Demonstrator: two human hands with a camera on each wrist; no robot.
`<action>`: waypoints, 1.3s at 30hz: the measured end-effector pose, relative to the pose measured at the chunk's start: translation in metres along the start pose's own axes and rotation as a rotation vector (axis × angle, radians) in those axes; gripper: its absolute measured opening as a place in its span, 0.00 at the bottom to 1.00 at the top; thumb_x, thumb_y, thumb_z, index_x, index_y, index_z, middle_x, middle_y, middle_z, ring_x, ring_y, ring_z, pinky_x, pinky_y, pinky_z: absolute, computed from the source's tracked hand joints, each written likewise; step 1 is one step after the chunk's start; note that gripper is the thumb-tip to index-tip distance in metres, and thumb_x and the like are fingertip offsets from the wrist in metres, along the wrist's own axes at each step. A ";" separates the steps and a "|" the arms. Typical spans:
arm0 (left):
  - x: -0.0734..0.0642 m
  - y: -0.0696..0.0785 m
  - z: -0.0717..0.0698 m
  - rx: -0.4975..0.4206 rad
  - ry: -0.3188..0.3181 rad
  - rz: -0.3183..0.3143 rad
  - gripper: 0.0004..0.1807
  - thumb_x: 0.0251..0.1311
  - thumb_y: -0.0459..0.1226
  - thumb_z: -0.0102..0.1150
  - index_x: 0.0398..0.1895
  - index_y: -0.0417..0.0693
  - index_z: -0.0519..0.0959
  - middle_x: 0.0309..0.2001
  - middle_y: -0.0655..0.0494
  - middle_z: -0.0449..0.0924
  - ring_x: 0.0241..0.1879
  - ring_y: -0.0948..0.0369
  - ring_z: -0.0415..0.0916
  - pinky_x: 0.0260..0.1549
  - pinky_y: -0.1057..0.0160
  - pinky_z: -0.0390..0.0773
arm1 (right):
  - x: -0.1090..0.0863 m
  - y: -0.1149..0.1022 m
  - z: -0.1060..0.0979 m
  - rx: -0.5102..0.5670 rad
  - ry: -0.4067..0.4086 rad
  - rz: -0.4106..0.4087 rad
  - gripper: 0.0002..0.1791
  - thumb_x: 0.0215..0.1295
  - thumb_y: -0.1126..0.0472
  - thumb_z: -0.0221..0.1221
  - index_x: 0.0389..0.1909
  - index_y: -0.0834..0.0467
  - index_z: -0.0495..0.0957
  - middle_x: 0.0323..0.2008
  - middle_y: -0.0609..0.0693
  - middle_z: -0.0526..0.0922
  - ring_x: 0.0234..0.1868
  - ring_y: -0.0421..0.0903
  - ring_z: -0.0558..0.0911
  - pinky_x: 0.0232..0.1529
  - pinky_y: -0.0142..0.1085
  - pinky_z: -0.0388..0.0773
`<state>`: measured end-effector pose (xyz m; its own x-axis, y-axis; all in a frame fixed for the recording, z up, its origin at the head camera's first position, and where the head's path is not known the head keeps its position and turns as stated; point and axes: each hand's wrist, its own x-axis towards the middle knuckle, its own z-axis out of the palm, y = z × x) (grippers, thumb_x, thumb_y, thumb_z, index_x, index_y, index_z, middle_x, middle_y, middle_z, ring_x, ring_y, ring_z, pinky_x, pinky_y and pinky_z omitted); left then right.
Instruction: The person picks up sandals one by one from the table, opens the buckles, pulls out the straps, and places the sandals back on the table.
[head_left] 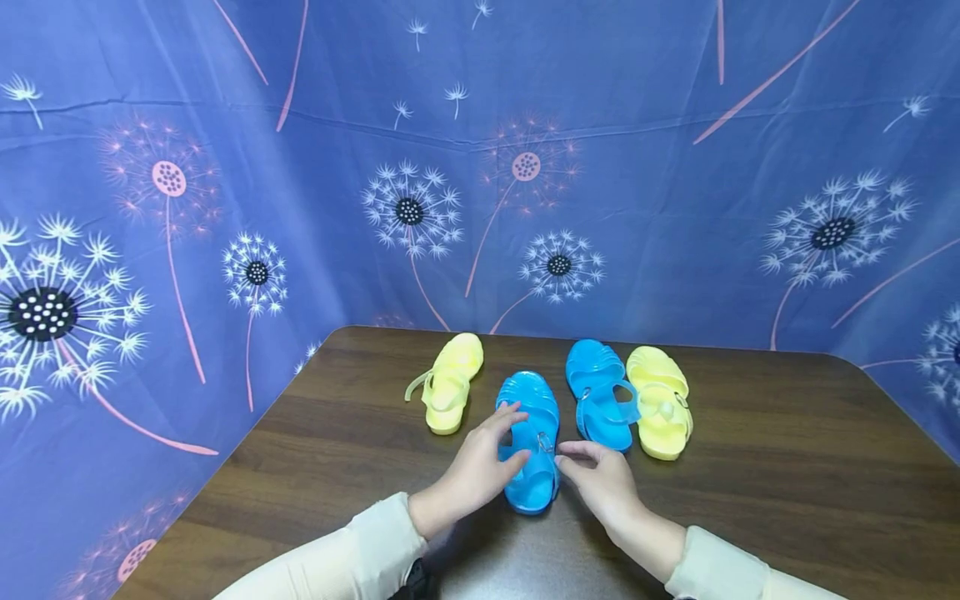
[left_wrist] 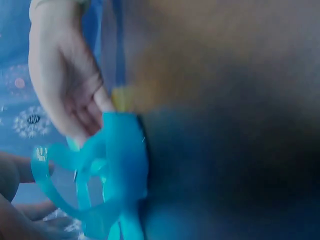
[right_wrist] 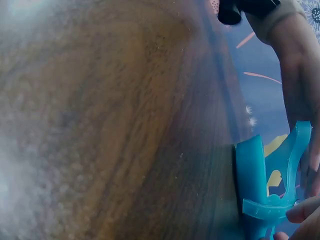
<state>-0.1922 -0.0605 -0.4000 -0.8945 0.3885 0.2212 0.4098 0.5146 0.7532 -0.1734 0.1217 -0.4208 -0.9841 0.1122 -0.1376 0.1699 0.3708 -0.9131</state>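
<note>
A blue jelly sandal (head_left: pixel 531 492) lies toe away on the brown table, between both hands. My left hand (head_left: pixel 474 471) is over its left side, fingers spread and thumb reaching over the straps. In the left wrist view, a blue strap loop (left_wrist: pixel 47 187) stands beside the left fingers (left_wrist: pixel 22 170). My right hand (head_left: pixel 603 487) is at the sandal's right edge, below the metal buckle (head_left: pixel 545 442). Its thumb and forefinger come together there and seem to pinch the strap; the right wrist view shows fingertips (right_wrist: pixel 300 210) at the end of a blue strap (right_wrist: pixel 267 209).
A second blue sandal (head_left: pixel 609 429) stands to the right, against a yellow sandal (head_left: pixel 660 446). Another yellow sandal (head_left: pixel 447 417) lies at the back left, its strap sticking out sideways. Behind the wooden table (head_left: pixel 810 467) hangs a blue dandelion-print cloth (head_left: pixel 645 167).
</note>
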 end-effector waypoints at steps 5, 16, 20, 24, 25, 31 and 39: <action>0.025 -0.006 -0.004 0.112 -0.131 0.056 0.23 0.63 0.38 0.62 0.61 0.44 0.75 0.67 0.49 0.70 0.70 0.52 0.63 0.63 0.51 0.71 | -0.001 0.001 0.000 -0.003 0.015 -0.004 0.15 0.64 0.58 0.61 0.47 0.63 0.82 0.43 0.54 0.85 0.43 0.47 0.82 0.41 0.41 0.83; 0.054 -0.026 -0.005 0.201 -0.277 0.154 0.10 0.62 0.43 0.62 0.44 0.53 0.85 0.42 0.63 0.86 0.45 0.69 0.79 0.42 0.72 0.78 | -0.001 0.004 0.001 0.068 0.021 0.009 0.15 0.62 0.59 0.64 0.43 0.66 0.82 0.33 0.52 0.85 0.33 0.45 0.84 0.39 0.41 0.84; 0.058 -0.024 -0.006 0.215 -0.289 0.232 0.11 0.62 0.42 0.63 0.46 0.53 0.85 0.43 0.63 0.86 0.47 0.68 0.80 0.45 0.70 0.79 | -0.001 0.003 0.000 0.095 0.018 0.016 0.14 0.63 0.59 0.64 0.42 0.67 0.82 0.33 0.52 0.86 0.32 0.47 0.85 0.39 0.41 0.85; 0.062 -0.021 -0.007 0.206 -0.318 0.257 0.10 0.62 0.40 0.63 0.45 0.51 0.85 0.43 0.61 0.86 0.48 0.66 0.80 0.48 0.68 0.79 | 0.001 0.003 -0.001 0.139 0.005 0.020 0.14 0.64 0.61 0.63 0.42 0.69 0.82 0.33 0.53 0.86 0.32 0.46 0.85 0.40 0.41 0.85; 0.062 -0.021 -0.007 0.202 -0.325 0.254 0.10 0.62 0.40 0.63 0.45 0.51 0.85 0.43 0.61 0.86 0.48 0.66 0.80 0.47 0.68 0.79 | 0.001 0.003 -0.001 0.153 0.001 0.021 0.14 0.64 0.62 0.62 0.42 0.69 0.81 0.33 0.54 0.86 0.33 0.47 0.85 0.40 0.41 0.85; 0.063 -0.026 -0.004 0.124 -0.347 0.168 0.08 0.63 0.41 0.62 0.42 0.50 0.84 0.40 0.63 0.86 0.46 0.67 0.79 0.47 0.67 0.78 | 0.004 0.007 0.000 0.259 -0.026 0.068 0.13 0.64 0.65 0.60 0.44 0.71 0.80 0.35 0.55 0.85 0.33 0.47 0.86 0.41 0.40 0.85; 0.059 -0.030 0.003 0.034 -0.322 0.078 0.06 0.64 0.42 0.61 0.40 0.53 0.83 0.37 0.65 0.85 0.52 0.64 0.78 0.58 0.60 0.74 | 0.008 0.007 -0.001 0.266 -0.025 0.077 0.14 0.63 0.64 0.61 0.44 0.71 0.80 0.35 0.54 0.86 0.32 0.46 0.85 0.41 0.39 0.84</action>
<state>-0.2571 -0.0510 -0.4113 -0.7600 0.6465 0.0661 0.4855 0.4972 0.7190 -0.1796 0.1263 -0.4283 -0.9704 0.1064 -0.2167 0.2279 0.1070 -0.9678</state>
